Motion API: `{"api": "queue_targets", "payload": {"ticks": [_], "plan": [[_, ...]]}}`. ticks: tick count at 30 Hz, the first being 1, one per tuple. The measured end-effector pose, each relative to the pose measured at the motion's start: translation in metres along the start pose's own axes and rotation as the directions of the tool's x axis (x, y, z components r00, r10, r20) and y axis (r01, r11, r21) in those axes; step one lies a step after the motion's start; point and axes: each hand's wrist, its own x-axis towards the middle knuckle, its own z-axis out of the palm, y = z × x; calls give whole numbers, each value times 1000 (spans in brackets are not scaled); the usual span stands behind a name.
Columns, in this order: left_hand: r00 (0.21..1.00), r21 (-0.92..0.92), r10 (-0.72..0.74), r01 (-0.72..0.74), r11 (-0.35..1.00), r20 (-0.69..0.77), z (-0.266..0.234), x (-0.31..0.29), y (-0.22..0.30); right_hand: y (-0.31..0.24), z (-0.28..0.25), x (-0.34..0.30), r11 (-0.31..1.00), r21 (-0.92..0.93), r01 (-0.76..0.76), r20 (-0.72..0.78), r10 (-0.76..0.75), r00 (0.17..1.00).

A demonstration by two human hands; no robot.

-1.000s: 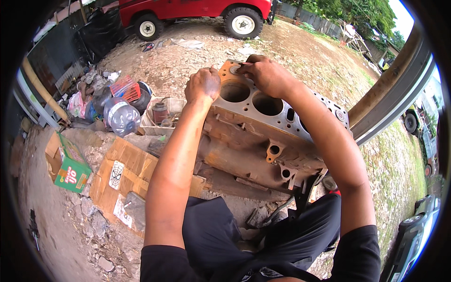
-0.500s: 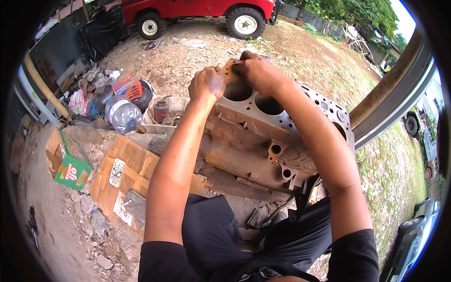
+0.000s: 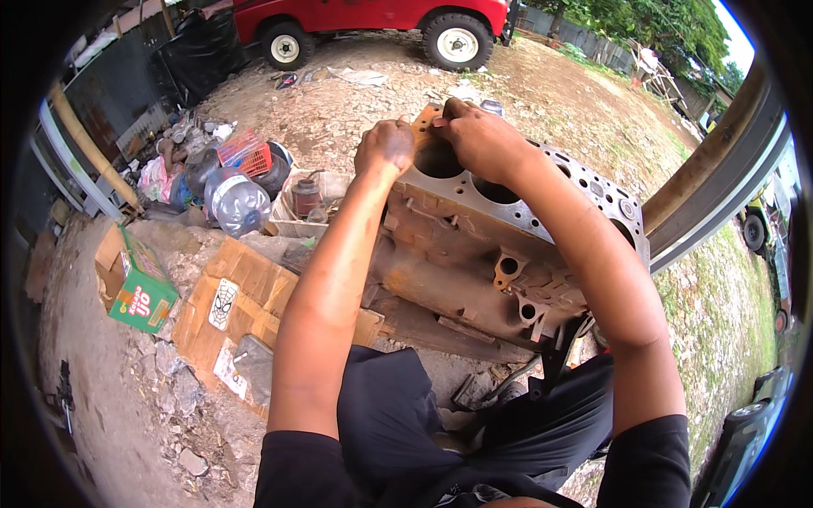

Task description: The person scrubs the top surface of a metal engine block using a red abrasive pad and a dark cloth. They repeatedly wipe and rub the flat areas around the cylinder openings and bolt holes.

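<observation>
A rusty engine block (image 3: 440,262) stands before me, its flat top face pierced by large round bores and smaller holes. My left hand (image 3: 386,148) is closed in a fist at the block's far left corner. Beside it, my right hand (image 3: 481,138) reaches over the nearest bore, fingers bent and pressed together at the far edge of the top face. Orange-brown rust covers that corner, between the two hands. Whatever either hand has in its fingers is hidden.
Flattened cardboard (image 3: 233,313) and a green carton (image 3: 140,284) lie to the left. Beyond them are a clear plastic jug (image 3: 237,203), a red crate (image 3: 245,154) and a box of metal parts (image 3: 306,199). A post (image 3: 711,161) rises on the right; a red vehicle (image 3: 364,15) stands behind.
The whole scene has shifted slightly to the right in the picture. Both hands stay at the same corner of the block, with only slight movement against it.
</observation>
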Motion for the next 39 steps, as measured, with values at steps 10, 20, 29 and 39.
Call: {"api": "queue_targets", "payload": {"ticks": [10, 20, 29, 39], "plan": [[1000, -61, -22, 22, 998, 2, 4, 1, -3, 3, 17, 9, 998, 52, -47, -23, 49, 999], [999, -127, -24, 28, 991, 38, 13, 10, -17, -10, 31, 26, 971, -231, -65, -125, 37, 991], [998, -140, -21, 30, 990, 65, 5, 3, -3, 9, 27, 34, 988, -144, -57, -54, 50, 997], [999, -69, -29, 31, 997, 28, 2, 0, -3, -13, 8, 36, 989, -105, -106, 57, 112, 992]]}}
